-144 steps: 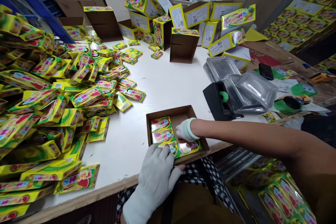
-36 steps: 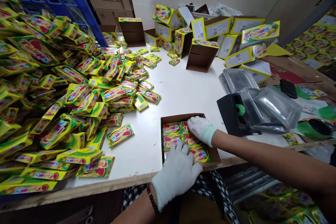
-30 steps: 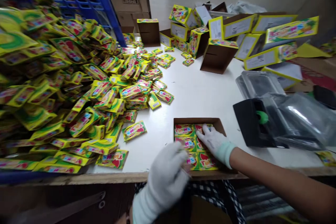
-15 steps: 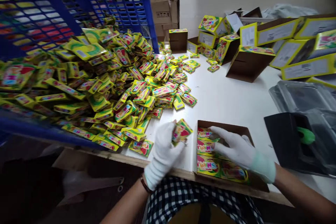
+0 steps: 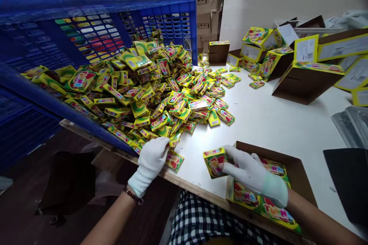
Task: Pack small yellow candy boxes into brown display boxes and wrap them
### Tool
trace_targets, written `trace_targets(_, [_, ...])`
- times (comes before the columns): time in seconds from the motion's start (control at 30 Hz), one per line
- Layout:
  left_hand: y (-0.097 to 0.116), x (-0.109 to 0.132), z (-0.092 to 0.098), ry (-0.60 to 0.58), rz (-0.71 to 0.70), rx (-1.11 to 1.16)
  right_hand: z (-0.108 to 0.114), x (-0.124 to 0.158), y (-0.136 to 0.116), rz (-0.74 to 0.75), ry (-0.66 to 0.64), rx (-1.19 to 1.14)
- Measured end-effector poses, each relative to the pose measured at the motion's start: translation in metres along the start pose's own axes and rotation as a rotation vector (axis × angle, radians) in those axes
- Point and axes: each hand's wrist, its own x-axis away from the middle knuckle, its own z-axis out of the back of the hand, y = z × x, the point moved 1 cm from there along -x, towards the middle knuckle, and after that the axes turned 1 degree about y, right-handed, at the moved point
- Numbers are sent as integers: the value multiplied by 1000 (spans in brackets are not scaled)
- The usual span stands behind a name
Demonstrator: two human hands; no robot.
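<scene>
My right hand point(image 5: 247, 168), in a white glove, grips a small yellow-and-green candy box point(image 5: 214, 164) by its right side, just left of an open brown carton point(image 5: 301, 176). Inside the carton lie several like boxes, marked "TWINS" point(image 5: 276, 212), partly hidden under my hand and wrist. At the front edge of a large heap of small boxes point(image 5: 143, 95) is my gloved left hand point(image 5: 153, 155). Its fingers are pinched together against the heap, and what they hold is hidden. One loose box point(image 5: 174, 160) lies flat beside those fingers.
A blue plastic crate point(image 5: 169, 4) lies on its side at the left, with the heap spilling out onto the white table point(image 5: 253, 118). Several display cartons point(image 5: 307, 80) stand at the back right. A black flat piece point(image 5: 345, 183) lies right of the open carton.
The small box that was in my left hand is now in my right hand, which has come out of the carton. My left hand has moved left to the heap. The view has shifted left.
</scene>
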Motion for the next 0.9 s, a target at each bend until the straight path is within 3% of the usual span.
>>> trace_targets(0.07, [19, 0, -1, 156, 130, 300, -5, -9, -10, 12, -28, -58])
trace_targets(0.1, [32, 2, -3, 175, 190, 486, -7, -15, -14, 30, -18, -116])
trace_targets(0.17, [57, 7, -7, 53, 254, 816, -11, -27, -19, 60, 5, -237])
trace_targets(0.23, [66, 14, -12, -107, 223, 925, -16, -39, -20, 55, -20, -276])
trace_targets(0.3, [55, 20, -15, -140, 130, 744, -22, -46, -18, 20, -62, -156])
trace_targets(0.37, [34, 22, -16, -169, -43, 409, -31, -50, -14, 29, -119, 46])
trace_targets(0.47, [8, 18, -18, -348, -352, -13, -54, -51, -10, 111, -241, 300])
trace_targets(0.53, [0, 12, -18, -440, -425, -118, -68, -51, -9, 155, -323, 409])
trace_targets(0.6, [-3, 5, -17, -466, -346, -67, -76, -51, -8, 142, -385, 416])
trace_targets(0.67, [-2, -1, -17, -444, -227, 39, -74, -51, -8, 78, -382, 249])
trace_targets(0.8, [17, 6, -28, -238, 36, 225, -59, -56, -12, 35, -245, -408])
trace_targets(0.9, [41, 20, -43, -109, 184, 407, -56, -60, -15, 5, -202, -568])
